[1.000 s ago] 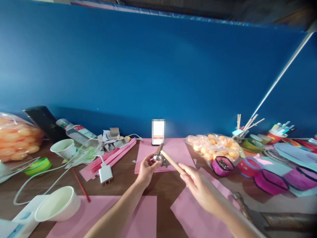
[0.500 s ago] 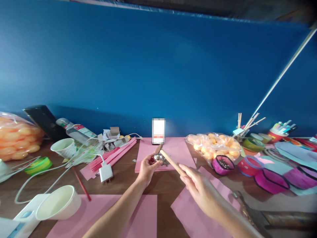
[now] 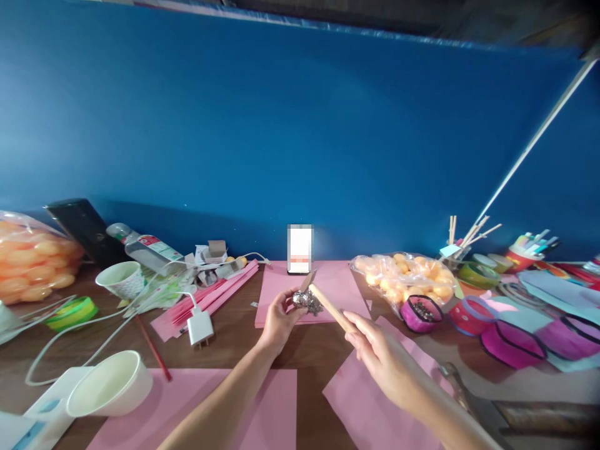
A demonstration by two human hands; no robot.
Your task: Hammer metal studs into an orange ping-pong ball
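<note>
My left hand [image 3: 280, 319] pinches a shiny, crumpled silver foil-like clump [image 3: 309, 302] above the pink paper sheets [image 3: 342, 281]. A thin brownish flat strip [image 3: 307, 280] sticks up behind the clump; I cannot tell whether it is joined to it. My right hand [image 3: 375, 350] is closed around the lower end of a pale wooden stick [image 3: 330, 306]. The stick slants up and left, its far end in front of the clump's upper right side; contact is unclear.
A phone [image 3: 300, 250] leans on the blue wall behind. Left are a white charger [image 3: 200, 327], a paper cup [image 3: 110, 384] and a red pencil [image 3: 154, 350]. Right are a bag of orange balls [image 3: 403, 278], a purple pouch [image 3: 422, 312] and a hammer [image 3: 497, 406].
My right hand and the stick have shifted slightly right. More of the silver clump now shows between my left fingers and the stick.
</note>
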